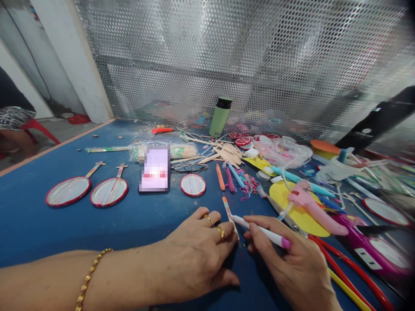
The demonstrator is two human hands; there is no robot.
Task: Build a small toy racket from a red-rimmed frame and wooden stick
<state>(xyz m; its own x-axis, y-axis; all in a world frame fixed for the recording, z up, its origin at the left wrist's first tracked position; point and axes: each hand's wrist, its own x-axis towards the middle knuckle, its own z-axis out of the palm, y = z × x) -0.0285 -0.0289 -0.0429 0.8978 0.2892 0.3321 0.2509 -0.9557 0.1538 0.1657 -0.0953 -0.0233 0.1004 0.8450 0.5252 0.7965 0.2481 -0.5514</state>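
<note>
Right hand (288, 258) grips white marker (263, 233), tip leftward; left hand (199, 248), thumb apart, touches craft stick (226, 206) pointing away.

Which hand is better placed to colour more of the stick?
Probably the right hand: it holds the white marker, tip at the flat stick. The left hand has its fingers at the near end.
</note>
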